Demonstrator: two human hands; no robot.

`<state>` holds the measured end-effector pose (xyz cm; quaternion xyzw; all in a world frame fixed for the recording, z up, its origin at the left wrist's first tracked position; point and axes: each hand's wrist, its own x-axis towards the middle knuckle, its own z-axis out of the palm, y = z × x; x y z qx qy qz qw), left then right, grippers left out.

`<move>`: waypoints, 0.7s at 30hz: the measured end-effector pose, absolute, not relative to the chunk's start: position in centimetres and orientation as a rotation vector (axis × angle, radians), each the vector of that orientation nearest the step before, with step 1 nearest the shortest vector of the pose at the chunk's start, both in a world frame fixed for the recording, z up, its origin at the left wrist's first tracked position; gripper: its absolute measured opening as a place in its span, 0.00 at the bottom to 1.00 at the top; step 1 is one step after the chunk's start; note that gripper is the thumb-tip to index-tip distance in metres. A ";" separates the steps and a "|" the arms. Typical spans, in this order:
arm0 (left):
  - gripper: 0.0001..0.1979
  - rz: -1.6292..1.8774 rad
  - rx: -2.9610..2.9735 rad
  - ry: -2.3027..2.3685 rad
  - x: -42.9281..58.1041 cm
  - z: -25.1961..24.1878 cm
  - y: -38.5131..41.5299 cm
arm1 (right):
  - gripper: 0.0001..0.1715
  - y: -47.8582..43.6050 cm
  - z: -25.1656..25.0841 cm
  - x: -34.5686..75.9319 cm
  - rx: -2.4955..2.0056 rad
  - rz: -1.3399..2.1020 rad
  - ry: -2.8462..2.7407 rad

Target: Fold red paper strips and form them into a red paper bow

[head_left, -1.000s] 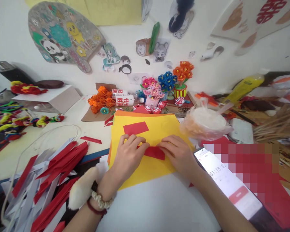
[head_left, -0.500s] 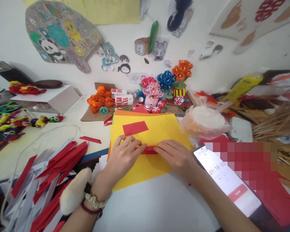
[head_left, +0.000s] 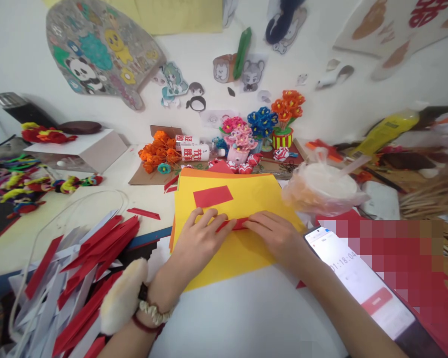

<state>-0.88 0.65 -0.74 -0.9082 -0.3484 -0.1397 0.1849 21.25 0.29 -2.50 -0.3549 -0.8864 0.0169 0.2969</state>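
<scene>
A narrow folded strip of red paper point(head_left: 240, 223) lies over the yellow sheets point(head_left: 224, 258). My left hand point(head_left: 205, 233) has its thumb and bent fingers closed on the strip's left part, hiding that end. On the right part, the fingers of my right hand point(head_left: 274, 233) are pressed together against the paper. Just beyond my left fingers lies a flat red paper rectangle point(head_left: 213, 196), touched by neither hand.
Folded red and white paper strips point(head_left: 85, 278) pile up at the left. A phone point(head_left: 362, 278) showing a timer lies right of my right forearm. Behind it stands a bagged cup point(head_left: 324, 184). Beaded flowers point(head_left: 239, 134) stand by the wall.
The whole view has shifted slightly, so things appear a little further right. The red strip looks narrower and more tilted between my fingers. Both hands stay on it.
</scene>
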 end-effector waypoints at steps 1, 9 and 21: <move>0.14 -0.386 -2.553 -0.985 -0.9 -0.8 0.6 | 0.19 0.3 -2.6 21.3 -0.945 0.060 -2.348; 0.13 -0.368 -2.579 -1.066 -0.7 -1.0 0.7 | 0.17 0.5 -2.7 21.4 -0.942 0.043 -2.362; 0.18 -0.516 -2.746 -1.293 -0.7 -1.6 1.1 | 0.17 0.0 -2.4 21.1 -0.967 -0.040 -2.364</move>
